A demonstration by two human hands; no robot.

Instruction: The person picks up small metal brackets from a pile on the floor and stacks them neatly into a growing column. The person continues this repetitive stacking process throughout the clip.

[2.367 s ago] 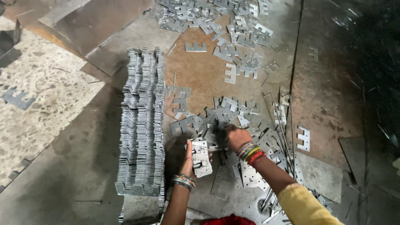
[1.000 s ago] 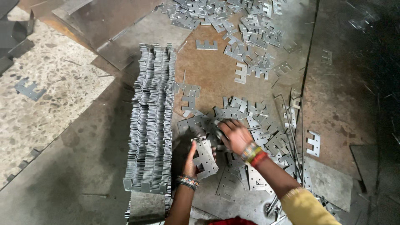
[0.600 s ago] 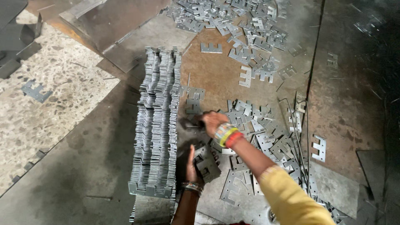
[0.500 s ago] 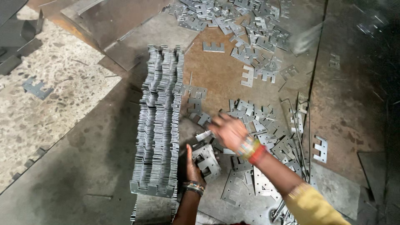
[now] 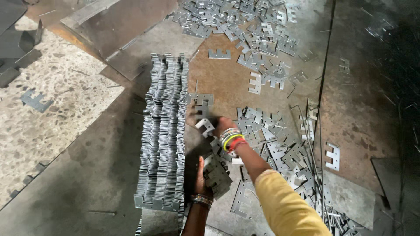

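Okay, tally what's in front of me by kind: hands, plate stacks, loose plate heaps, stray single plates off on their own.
Hands: 2, left hand and right hand
Long stacked row of plates: 1
Small bundle of plates in left hand: 1
Loose heaps: 2, far heap and near heap
Lone plate at far left: 1
Total: 7

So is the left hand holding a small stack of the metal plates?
Yes, the left hand grips a small stack of plates beside the long row.
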